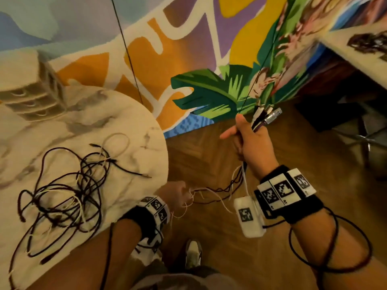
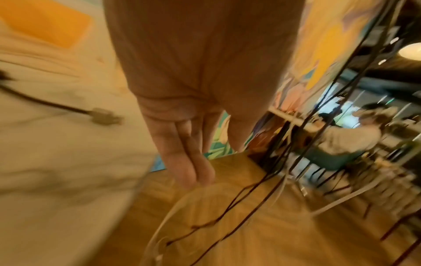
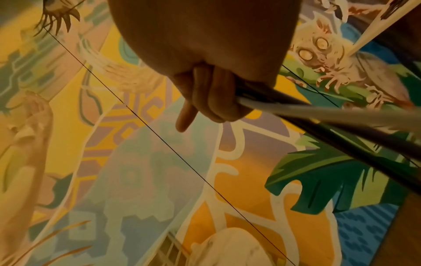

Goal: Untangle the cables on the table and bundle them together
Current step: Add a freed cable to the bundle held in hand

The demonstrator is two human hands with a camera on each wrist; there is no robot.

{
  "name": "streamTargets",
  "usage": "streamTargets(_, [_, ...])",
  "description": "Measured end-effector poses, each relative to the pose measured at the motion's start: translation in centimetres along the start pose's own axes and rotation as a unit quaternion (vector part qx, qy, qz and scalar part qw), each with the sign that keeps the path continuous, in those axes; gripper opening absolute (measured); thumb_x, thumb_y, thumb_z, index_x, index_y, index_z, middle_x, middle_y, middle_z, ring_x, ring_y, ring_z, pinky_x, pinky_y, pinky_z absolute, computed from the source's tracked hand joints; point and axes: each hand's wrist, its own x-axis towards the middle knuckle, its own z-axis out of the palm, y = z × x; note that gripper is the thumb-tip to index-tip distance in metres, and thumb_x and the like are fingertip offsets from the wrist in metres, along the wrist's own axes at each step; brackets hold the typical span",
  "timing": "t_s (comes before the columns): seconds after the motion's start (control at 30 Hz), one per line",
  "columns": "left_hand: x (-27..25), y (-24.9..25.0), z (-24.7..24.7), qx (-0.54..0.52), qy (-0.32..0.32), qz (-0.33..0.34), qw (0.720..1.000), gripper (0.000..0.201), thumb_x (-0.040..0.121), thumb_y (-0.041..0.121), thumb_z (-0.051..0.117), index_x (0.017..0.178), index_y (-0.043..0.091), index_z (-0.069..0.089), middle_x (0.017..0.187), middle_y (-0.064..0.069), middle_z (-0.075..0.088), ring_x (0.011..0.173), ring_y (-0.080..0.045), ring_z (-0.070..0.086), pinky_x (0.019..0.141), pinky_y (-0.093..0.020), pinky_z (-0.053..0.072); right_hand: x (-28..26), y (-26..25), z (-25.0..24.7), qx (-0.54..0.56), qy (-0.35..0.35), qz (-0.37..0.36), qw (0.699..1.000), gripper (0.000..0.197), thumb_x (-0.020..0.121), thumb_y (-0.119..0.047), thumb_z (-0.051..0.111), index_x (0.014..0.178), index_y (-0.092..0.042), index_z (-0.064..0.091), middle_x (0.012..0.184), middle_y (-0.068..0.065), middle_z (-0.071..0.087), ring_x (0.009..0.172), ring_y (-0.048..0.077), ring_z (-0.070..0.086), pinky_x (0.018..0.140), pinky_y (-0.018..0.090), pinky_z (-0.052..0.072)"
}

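A tangle of dark and white cables (image 1: 69, 191) lies on the round marble table (image 1: 129, 122). My right hand (image 1: 249, 139) is raised over the floor to the right of the table. It grips a bundle of cables whose plugs (image 1: 268, 116) stick up out of the fist. In the right wrist view the fingers (image 3: 216, 100) curl round white and dark strands (image 3: 318, 113), with one finger pointing out. The strands sag leftward to my left hand (image 1: 173, 190) at the table edge. Its fingers (image 2: 187, 153) look straight and together, and the cables (image 2: 262, 196) pass by their tips. A plug (image 2: 104, 116) lies on the tabletop.
A beige stacked box (image 1: 35, 91) stands at the table's back left. A painted mural wall (image 1: 188, 49) rises behind, and a thin black line (image 1: 127, 51) hangs in front of it. Wooden floor (image 1: 209, 153) lies below my hands. Another table (image 1: 356, 49) and chair legs (image 1: 364, 141) are at the right.
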Motion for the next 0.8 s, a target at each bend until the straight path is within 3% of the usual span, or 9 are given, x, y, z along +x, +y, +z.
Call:
streamTargets(0.13, [-1.5, 9.0, -4.2, -0.198, 0.059, 0.242, 0.948, 0.041, 0.087, 0.026, 0.064, 0.122, 0.007, 0.055, 0.115, -0.009, 0.061, 0.097, -0.013, 0.057, 0.081, -0.019, 0.048, 0.0, -0.4, -0.5, 0.030, -0.017, -0.009, 0.999, 0.053, 0.101, -0.033, 0.038, 0.075, 0.003, 0.066, 0.061, 0.003, 0.063, 0.054, 0.012, 0.055, 0.056, 0.022, 0.045])
streamTargets(0.2, [-2.4, 12.7, -6.3, -0.287, 0.066, 0.257, 0.920, 0.031, 0.091, 0.011, 0.058, 0.119, -0.002, 0.057, 0.116, -0.021, 0.062, 0.104, -0.027, 0.060, 0.093, -0.036, 0.050, 0.0, -0.9, -0.4, 0.063, -0.029, -0.006, 0.998, 0.048, 0.100, -0.031, 0.041, 0.075, 0.002, 0.065, 0.076, 0.007, 0.068, 0.063, 0.016, 0.060, 0.056, 0.023, 0.049])
streamTargets(0.27, [-2.7, 14.9, -7.6, -0.352, 0.044, 0.263, 0.897, 0.025, 0.095, 0.002, 0.045, 0.117, -0.004, 0.056, 0.110, -0.019, 0.062, 0.101, -0.027, 0.061, 0.093, -0.036, 0.050, 0.3, -1.3, -0.8, 0.057, -0.017, -0.023, 0.998, 0.051, 0.100, -0.031, 0.040, 0.081, 0.008, 0.067, 0.075, 0.007, 0.069, 0.062, 0.010, 0.062, 0.054, 0.016, 0.047])
streamTargets(0.37, [-3.1, 16.4, -8.5, -0.414, 0.030, 0.255, 0.873, 0.027, 0.100, 0.009, 0.034, 0.085, 0.020, 0.053, 0.082, -0.004, 0.054, 0.072, -0.014, 0.053, 0.070, -0.025, 0.046, 1.0, -0.9, -1.9, 0.065, -0.069, -0.036, 0.995, 0.043, 0.097, -0.041, 0.041, 0.099, -0.009, 0.070, 0.081, 0.009, 0.067, 0.061, 0.006, 0.061, 0.055, 0.018, 0.046])
streamTargets(0.43, [-3.1, 16.3, -9.2, -0.470, 0.022, 0.227, 0.852, 0.033, 0.101, 0.014, 0.032, 0.070, 0.019, 0.043, 0.067, -0.002, 0.045, 0.058, -0.013, 0.044, 0.057, -0.026, 0.040, 1.1, 0.5, -2.3, 0.097, -0.175, -0.034, 0.979, 0.027, 0.093, -0.036, 0.045, 0.108, -0.021, 0.061, 0.086, 0.002, 0.063, 0.069, 0.007, 0.062, 0.060, 0.023, 0.048])
streamTargets(0.5, [-3.0, 15.9, -10.0, -0.491, 0.010, 0.262, 0.831, 0.031, 0.091, 0.016, 0.037, 0.060, 0.016, 0.036, 0.053, -0.002, 0.034, 0.045, -0.014, 0.031, 0.045, -0.021, 0.031, 0.9, 3.1, -2.2, 0.057, -0.250, -0.022, 0.966, 0.010, 0.088, -0.027, 0.057, 0.096, -0.020, 0.059, 0.079, -0.007, 0.062, 0.071, 0.008, 0.060, 0.065, 0.024, 0.049])
streamTargets(0.6, [-2.9, 15.9, -11.5, -0.407, 0.091, 0.288, 0.862, 0.039, 0.084, 0.017, 0.048, 0.047, 0.022, 0.035, 0.041, 0.008, 0.029, 0.036, -0.011, 0.023, 0.039, -0.019, 0.023, 0.2, 6.7, -1.4, -0.132, -0.231, 0.012, 0.964, 0.039, 0.088, -0.021, 0.065, 0.056, -0.020, 0.042, 0.050, -0.010, 0.037, 0.043, 0.002, 0.032, 0.047, 0.018, 0.027])
streamTargets(0.7, [-3.5, 16.4, -12.6, -0.177, 0.216, 0.337, 0.899, 0.040, 0.088, 0.015, 0.059, 0.049, 0.019, 0.050, 0.041, 0.010, 0.038, 0.040, -0.006, 0.030, 0.043, -0.021, 0.027, 0.6, 10.0, -0.8, -0.182, -0.137, 0.061, 0.972, 0.049, 0.094, -0.030, 0.056, 0.053, -0.021, 0.032, 0.048, -0.007, 0.028, 0.039, 0.003, 0.022, 0.045, 0.023, 0.019])
streamTargets(0.8, [-4.6, 16.8, -14.1, -0.003, 0.269, 0.388, 0.882, 0.029, 0.085, 0.027, 0.058, 0.057, 0.022, 0.051, 0.047, 0.012, 0.040, 0.043, -0.007, 0.034, 0.046, -0.021, 0.025, 1.0, 12.9, -0.8, -0.222, -0.097, 0.159, 0.957, 0.048, 0.095, -0.036, 0.052, 0.053, -0.019, 0.035, 0.048, -0.005, 0.031, 0.042, 0.010, 0.027, 0.046, 0.026, 0.023])
